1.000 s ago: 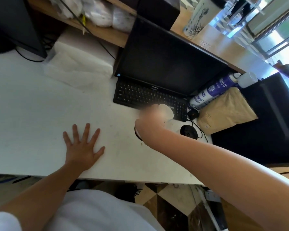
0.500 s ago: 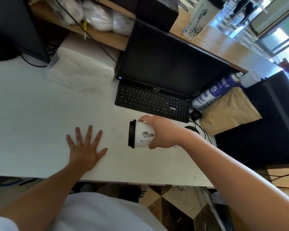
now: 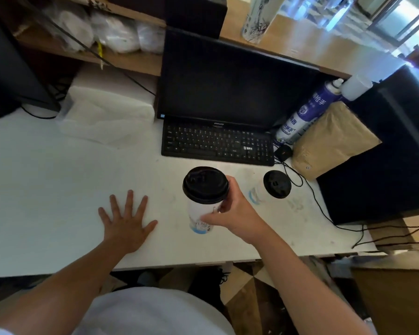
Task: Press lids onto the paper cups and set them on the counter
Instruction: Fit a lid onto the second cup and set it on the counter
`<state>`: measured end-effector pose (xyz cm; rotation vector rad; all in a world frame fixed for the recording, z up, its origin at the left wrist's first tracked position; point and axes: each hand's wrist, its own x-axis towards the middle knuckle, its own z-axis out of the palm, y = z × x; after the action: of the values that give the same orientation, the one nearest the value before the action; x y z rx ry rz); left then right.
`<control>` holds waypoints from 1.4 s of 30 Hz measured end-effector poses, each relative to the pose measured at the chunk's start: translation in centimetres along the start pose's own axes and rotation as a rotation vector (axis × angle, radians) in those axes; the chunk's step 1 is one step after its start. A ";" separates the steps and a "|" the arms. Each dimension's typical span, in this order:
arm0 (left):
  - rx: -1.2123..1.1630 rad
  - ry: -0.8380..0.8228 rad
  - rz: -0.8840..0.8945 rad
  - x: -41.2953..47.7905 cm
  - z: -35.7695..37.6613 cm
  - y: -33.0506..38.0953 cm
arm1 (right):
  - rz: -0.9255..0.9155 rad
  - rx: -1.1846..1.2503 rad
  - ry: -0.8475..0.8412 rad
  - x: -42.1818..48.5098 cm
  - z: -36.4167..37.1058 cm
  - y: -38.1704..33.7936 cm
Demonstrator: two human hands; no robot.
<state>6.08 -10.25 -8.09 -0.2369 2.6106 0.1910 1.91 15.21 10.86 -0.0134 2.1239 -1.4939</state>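
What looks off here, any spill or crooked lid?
Nothing much. The held cup in the right hand and the standing cup both look squarely capped, no spill visible. Only faint grey smudges on the counter.

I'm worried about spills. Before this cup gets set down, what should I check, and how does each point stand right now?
1. Black plastic lid sits level on the white paper cup: ok; whether the seal is complete, cannot tell.
2. Right hand grips the cup's side: ok.
3. Cup near upright: ok.
4. Cup base already touching the white counter: cannot tell.
5. Second lidded paper cup stands apart, to the right: ok.
6. Left hand lies flat, apart from the cup: ok.
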 end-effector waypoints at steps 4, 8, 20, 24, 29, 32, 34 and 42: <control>0.038 -0.054 0.031 -0.7 -0.8 -0.6 | -0.001 0.057 0.027 0.0 0.5 1.1; -0.083 -0.234 -0.031 -0.2 -3.3 0.9 | 0.005 0.087 0.011 0.1 0.7 1.9; -0.962 -0.439 0.521 -4.0 -17.2 9.5 | -0.058 0.186 -0.105 0.7 -3.9 0.7; -1.003 -0.305 0.517 -4.1 -18.3 12.5 | -0.097 0.201 -0.141 1.2 -7.5 0.0; -1.003 -0.196 0.479 -3.5 -19.9 16.6 | -0.160 0.198 -0.180 2.3 -12.0 -0.8; -1.024 -0.067 0.457 -3.2 -20.8 19.2 | -0.206 0.186 -0.167 3.0 -14.6 -1.4; -1.063 0.058 0.430 -3.2 -21.6 20.9 | -0.245 0.161 -0.154 3.4 -15.9 -1.6; -1.073 0.340 0.365 -2.4 -23.0 25.4 | -0.370 0.120 -0.062 4.0 -19.5 -2.6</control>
<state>-7.99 10.74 15.23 -0.1465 2.5674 1.8026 -10.61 29.96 16.17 -0.4248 2.0565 -1.8011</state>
